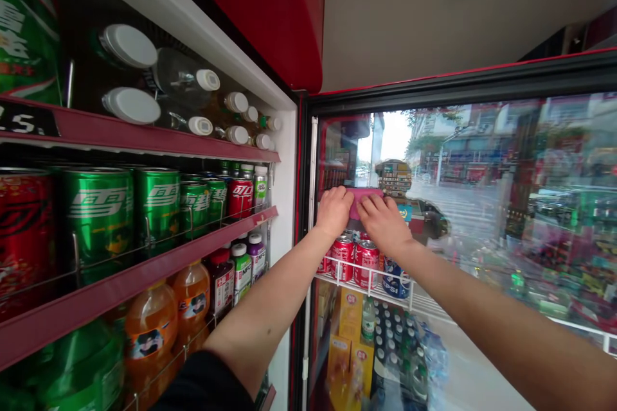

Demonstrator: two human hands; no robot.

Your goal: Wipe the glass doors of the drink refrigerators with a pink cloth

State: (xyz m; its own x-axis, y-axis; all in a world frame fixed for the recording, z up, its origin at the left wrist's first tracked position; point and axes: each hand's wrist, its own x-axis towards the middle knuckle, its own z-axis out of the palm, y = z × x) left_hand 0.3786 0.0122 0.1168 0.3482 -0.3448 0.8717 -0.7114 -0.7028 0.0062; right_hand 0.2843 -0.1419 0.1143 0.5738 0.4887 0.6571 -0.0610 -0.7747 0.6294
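Observation:
My left hand (333,210) and my right hand (383,221) are both raised against the glass door (506,205) of a drinks fridge. Together they press a pink cloth (362,194) onto the glass near the door's upper left corner. The fingers of both hands curl over the cloth. Just below my hands, behind the glass, red cans (355,260) and a blue can (396,279) stand on a white wire shelf (434,308).
To the left stands an open cooler with red shelf rails (159,260), green cans (99,215), orange drink bottles (152,334) and white-capped bottles (130,45) lying on the top shelf. Yellow cartons (348,334) and small bottles fill the lower fridge. The glass reflects a street.

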